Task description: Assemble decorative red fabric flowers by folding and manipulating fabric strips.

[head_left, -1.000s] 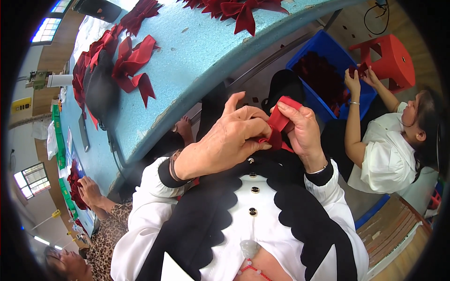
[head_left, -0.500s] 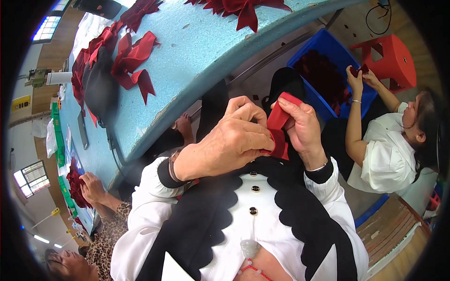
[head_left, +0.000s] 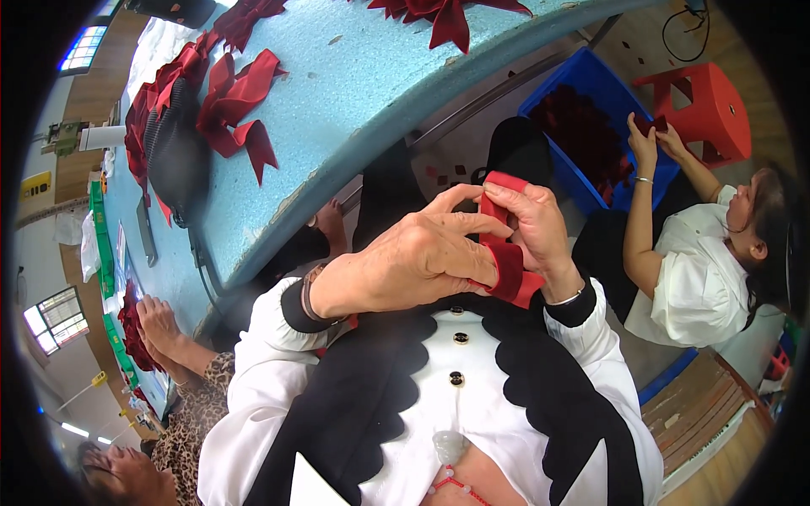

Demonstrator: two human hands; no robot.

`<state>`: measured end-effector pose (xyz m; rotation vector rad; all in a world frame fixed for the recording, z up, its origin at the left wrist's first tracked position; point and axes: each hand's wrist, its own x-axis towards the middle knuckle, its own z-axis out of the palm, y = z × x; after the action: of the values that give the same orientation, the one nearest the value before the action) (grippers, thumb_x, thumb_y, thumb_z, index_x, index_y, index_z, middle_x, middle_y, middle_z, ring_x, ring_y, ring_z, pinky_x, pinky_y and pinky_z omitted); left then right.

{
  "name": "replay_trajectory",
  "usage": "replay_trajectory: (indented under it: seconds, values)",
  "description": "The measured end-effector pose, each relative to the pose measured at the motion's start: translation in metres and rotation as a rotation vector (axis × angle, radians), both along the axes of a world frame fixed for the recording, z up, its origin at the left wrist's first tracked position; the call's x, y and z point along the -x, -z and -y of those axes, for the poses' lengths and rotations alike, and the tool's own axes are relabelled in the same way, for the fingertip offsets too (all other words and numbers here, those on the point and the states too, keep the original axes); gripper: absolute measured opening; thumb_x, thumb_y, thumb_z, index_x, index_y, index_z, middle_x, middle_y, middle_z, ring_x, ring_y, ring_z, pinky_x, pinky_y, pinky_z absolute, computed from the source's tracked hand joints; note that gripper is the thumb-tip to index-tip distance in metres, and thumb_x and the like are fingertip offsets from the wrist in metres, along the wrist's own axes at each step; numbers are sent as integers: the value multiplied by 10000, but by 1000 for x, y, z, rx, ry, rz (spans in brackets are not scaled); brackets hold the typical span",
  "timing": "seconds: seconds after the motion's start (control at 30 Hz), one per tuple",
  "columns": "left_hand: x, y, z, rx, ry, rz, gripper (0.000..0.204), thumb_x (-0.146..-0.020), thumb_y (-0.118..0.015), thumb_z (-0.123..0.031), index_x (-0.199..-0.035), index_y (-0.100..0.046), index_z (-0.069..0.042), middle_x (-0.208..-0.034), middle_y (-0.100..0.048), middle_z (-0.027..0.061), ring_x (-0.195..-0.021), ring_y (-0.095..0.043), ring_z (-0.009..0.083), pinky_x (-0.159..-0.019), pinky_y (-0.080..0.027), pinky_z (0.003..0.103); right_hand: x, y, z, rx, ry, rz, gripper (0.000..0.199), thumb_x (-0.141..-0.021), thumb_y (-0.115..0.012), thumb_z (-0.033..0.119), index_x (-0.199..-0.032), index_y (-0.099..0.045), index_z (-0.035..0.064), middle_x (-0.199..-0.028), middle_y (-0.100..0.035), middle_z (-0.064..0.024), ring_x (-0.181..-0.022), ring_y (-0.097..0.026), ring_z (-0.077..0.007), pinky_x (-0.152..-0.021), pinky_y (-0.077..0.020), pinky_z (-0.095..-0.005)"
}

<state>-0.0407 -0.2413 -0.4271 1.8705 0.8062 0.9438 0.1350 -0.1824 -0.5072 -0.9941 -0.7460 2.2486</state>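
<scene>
Between my hands, in front of my chest, is a folded red velvet ribbon [head_left: 509,268] with a brighter red underside. My left hand [head_left: 413,257] pinches its lower loop between thumb and fingers, while the index finger reaches to the upper part. My right hand [head_left: 540,232] grips the upper end, thumb pressed along the ribbon. Parts of the folds are hidden behind my fingers. On the table to the left lies a dark red ribbon bow [head_left: 240,105], apart from my hands.
A blue speckled table [head_left: 337,110] curves across the upper left, bearing more red bows [head_left: 447,21] and a black corded device [head_left: 177,160]. At right are a blue bin [head_left: 582,76] of red pieces, a red stool [head_left: 717,110] and a seated person [head_left: 683,270]. Another person [head_left: 198,405] works at lower left.
My left hand has shifted slightly right, its index finger now stretched toward my right thumb. The ribbon's lower loop has moved a little right and down, and its upper end has tilted.
</scene>
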Motion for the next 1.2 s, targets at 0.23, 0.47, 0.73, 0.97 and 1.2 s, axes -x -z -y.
replay_trajectory:
  seconds: [0.23, 0.47, 0.73, 0.97, 1.2]
  values:
    - [3, 6, 5, 42, 9, 37, 106, -702, -763, -68, -773, -692, -35, -767, -667, 42, -981, -622, 248, -1046, -320, 510, 5, -1, 2, -41, -8, 47, 120, -898, -581, 82, -880, -662, -3, -769, -655, -49, -688, -614, -109, -660, -493, -229]
    - [11, 4, 14, 143, -225, -146, 110, -746, -750, -82, -785, -679, -8, -753, -668, 54, -1037, -626, 273, -1084, -245, 520, 3, -15, -3, -53, 87, 43, 131, -894, -582, 81, -930, -666, -12, -837, -674, -76, -767, -634, -138, -765, -498, -276]
    - [23, 5, 17, 448, -458, -138, 149, -796, -707, -63, -904, -671, 33, -772, -665, 93, -907, -639, 167, -841, -466, 299, 8, -33, 7, -350, 162, -1, 174, -899, -590, 98, -995, -668, -24, -924, -690, -107, -830, -653, -160, -803, -494, -283]
    - [33, 10, 22, 588, -490, -50, 155, -813, -696, -62, -928, -675, 38, -772, -659, 50, -703, -565, 60, -606, -453, 227, 22, -40, 11, -560, 80, 215, 192, -910, -594, 125, -988, -671, -33, -915, -694, -103, -825, -654, -157, -802, -493, -273]
    - [53, 15, 25, 656, -435, -79, 135, -821, -675, -65, -915, -690, 30, -725, -654, 30, -646, -543, 42, -578, -438, 222, 45, -41, 6, -454, 77, 177, 182, -900, -604, 99, -1004, -663, -38, -902, -691, -122, -829, -659, -172, -806, -497, -282]
